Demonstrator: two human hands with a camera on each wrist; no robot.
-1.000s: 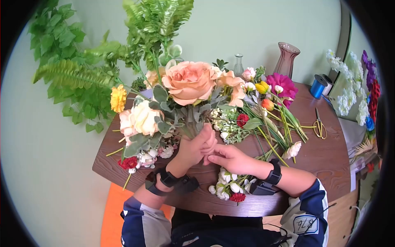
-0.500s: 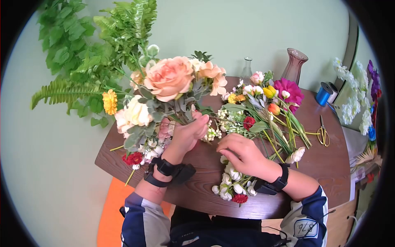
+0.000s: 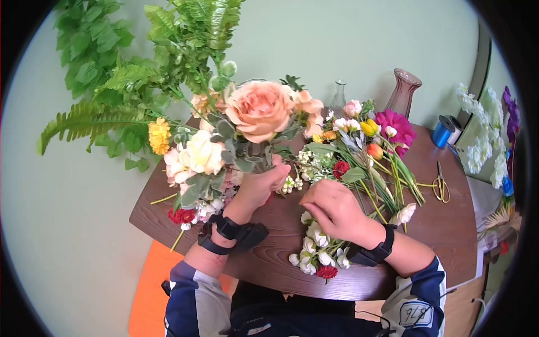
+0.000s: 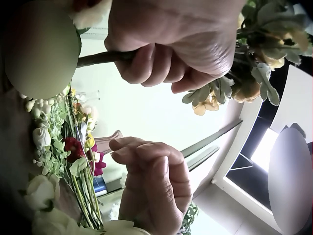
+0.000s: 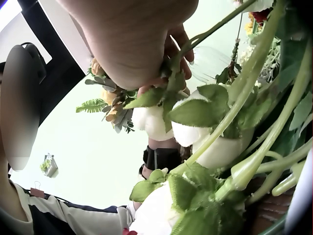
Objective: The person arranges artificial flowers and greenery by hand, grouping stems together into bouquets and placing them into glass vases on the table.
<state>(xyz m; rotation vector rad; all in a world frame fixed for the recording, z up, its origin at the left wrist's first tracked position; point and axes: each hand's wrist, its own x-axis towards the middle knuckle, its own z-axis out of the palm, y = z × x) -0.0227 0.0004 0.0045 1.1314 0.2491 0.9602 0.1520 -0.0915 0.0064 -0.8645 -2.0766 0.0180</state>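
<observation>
My left hand point(image 3: 261, 185) grips a bouquet by its stems over the table. In the left wrist view its fingers curl round a dark stem point(image 4: 100, 58). The bouquet has a large peach rose point(image 3: 260, 110), cream blooms point(image 3: 203, 151), a yellow flower point(image 3: 159, 135), grey-green leaves and tall fern fronds point(image 3: 193, 39). To its right, apart from the bouquet, my right hand point(image 3: 337, 208) hovers with loosely bent fingers. Nothing shows between them in the left wrist view. White flowers point(image 3: 317, 236) and a red bloom point(image 3: 326, 272) lie just below it.
Loose stems with a magenta flower point(image 3: 396, 128) and tulips point(image 3: 375, 150) lie right of centre. Scissors point(image 3: 441, 185), a blue spool point(image 3: 442, 132), a pink glass vase point(image 3: 403, 90) and a clear bottle point(image 3: 339, 96) stand beyond. More flowers point(image 3: 182, 215) lie at the left edge.
My hands were together at the stems and have parted; the right hand moved right and down. The bouquet swung left, then back right, with the left hand keeping its grip.
</observation>
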